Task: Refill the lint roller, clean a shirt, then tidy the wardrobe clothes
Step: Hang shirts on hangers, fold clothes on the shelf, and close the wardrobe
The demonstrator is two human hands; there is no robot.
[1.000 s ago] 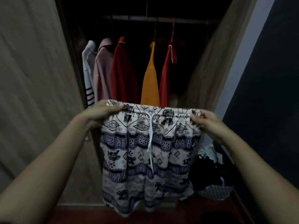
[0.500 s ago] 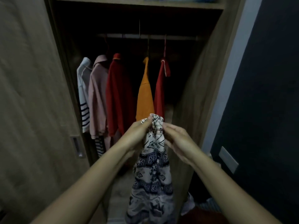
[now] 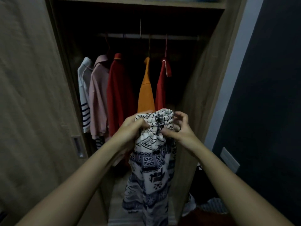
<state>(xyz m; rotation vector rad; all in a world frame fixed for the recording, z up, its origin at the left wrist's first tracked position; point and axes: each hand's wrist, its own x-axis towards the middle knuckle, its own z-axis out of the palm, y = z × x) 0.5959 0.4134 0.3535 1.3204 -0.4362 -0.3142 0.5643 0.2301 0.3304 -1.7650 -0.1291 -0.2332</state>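
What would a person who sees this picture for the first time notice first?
First, the white shorts with a dark blue pattern, held at the folded waistband by the left hand and right hand in the centre, hanging down before the open wooden wardrobe. Behind, bright against the dark interior, hang a dark red shirt, an orange shirt and a second red shirt.

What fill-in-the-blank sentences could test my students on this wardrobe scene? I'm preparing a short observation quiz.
1. Both hands hold the patterned shorts by the ____.
2. The orange garment hangs between two ____ garments.
3. The striped white top hangs farthest to the ____ on the rail.
4. The left hand and right hand are in front of an ____ wardrobe.

Missing words: waistband; red; left; open
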